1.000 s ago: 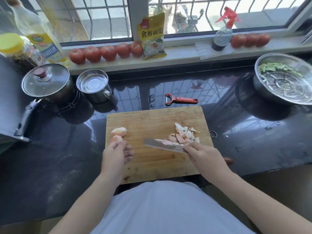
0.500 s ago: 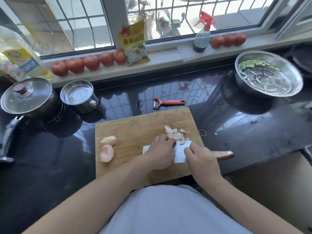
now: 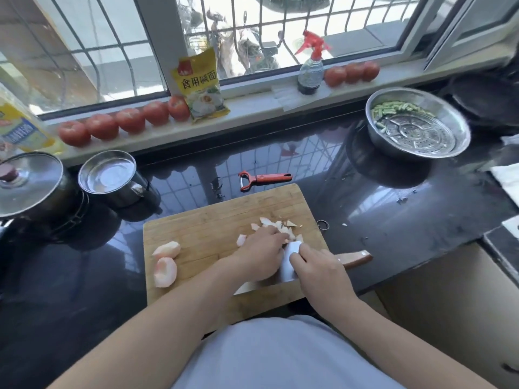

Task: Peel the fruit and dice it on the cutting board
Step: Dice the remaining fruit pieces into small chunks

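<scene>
On the wooden cutting board (image 3: 196, 220) the left hand (image 3: 259, 254) lies over the diced fruit pieces (image 3: 276, 224) at the right far part, with the fingers bent down on them, and I cannot tell if it pinches one or only presses. The right hand (image 3: 320, 272) rests on the flat cleaver (image 3: 289, 262) near its wooden handle (image 3: 355, 258), fingers curled over the blade (the thumb is hidden). Two peeled fruit halves (image 3: 165, 263) wait uncut at the left near side, and I think the risk is that the left fingertips, just beside the blade, get nicked if the wet pieces slip.
</scene>
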Demonstrator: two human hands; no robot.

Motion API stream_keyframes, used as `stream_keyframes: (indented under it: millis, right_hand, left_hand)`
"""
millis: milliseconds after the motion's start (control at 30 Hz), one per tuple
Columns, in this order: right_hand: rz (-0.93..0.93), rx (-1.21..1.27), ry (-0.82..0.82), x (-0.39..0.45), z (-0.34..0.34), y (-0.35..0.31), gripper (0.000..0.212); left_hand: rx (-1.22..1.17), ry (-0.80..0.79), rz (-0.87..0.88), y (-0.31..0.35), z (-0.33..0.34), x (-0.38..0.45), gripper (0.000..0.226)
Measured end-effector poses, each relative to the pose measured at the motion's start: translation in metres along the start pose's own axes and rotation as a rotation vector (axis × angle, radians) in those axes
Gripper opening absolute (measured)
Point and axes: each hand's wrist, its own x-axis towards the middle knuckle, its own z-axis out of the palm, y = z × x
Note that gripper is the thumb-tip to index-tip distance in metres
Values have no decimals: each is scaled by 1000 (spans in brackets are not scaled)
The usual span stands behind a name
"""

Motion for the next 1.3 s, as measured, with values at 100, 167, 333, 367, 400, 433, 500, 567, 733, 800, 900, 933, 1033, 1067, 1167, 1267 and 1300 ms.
stream_keyframes:
  millis: [100,167,333,367,400,433,500,567,733,800,900,933,1033,1067,1167,1267,1300]
  right_hand:
    - [53,21,-101,-5,8,-1,54]
    - [80,62,-134,-9,9,0,54]
    - [88,132,-117,-11,4,-1,47]
    - [88,135,-115,-11,5,-3,47]
    - [87,133,-115,-12,7,-5,48]
    - [87,133,-125,-12,7,-7,49]
    - [109,141,-161,-13,7,-9,49]
    - [195,200,-195,-14,5,-8,43]
    - [402,374,-253,-7,0,-11,33]
    - [446,435,-289,1,-5,-16,32]
    - [450,489,-317,9,-12,-24,30]
    - [442,486,-329,11,-15,-26,30]
    - [421,518,-371,10,-18,-29,32]
    - [434,550,-390,10,-19,-29,32]
    - [414,636,-412,4,-19,-27,23]
    - [360,677,-478,5,-24,-31,18]
    - [338,680,-504,8,-27,-35,23]
  left_hand:
    - [-109,87,-92,-12,-10,-5,44]
    - [-302,242,-216,-28,-20,-16,39]
    - [-435,379,-363,-81,-46,-68,39]
    - [-391,264,-335,-81,-47,-75,39]
    - [-330,156,-320,-79,-44,-79,37]
    - [-279,112,-316,-78,-39,-80,34]
    - [-303,276,-356,-83,-36,-82,35]
    - [-412,549,-571,-112,-46,-87,38]
    - [-313,261,-841,-166,-54,-110,53]
    - [-429,203,-835,-163,-54,-106,46]
    - [-492,254,-823,-162,-53,-96,30]
    - [-484,278,-815,-159,-52,-91,23]
    - [-472,353,-725,-143,-46,-80,11]
    - [-480,385,-695,-133,-45,-78,15]
    - [-715,457,-754,-102,-21,-83,21]
    - [-1061,430,-905,-81,28,-95,25]
    - [-1145,449,-938,-77,41,-98,27]
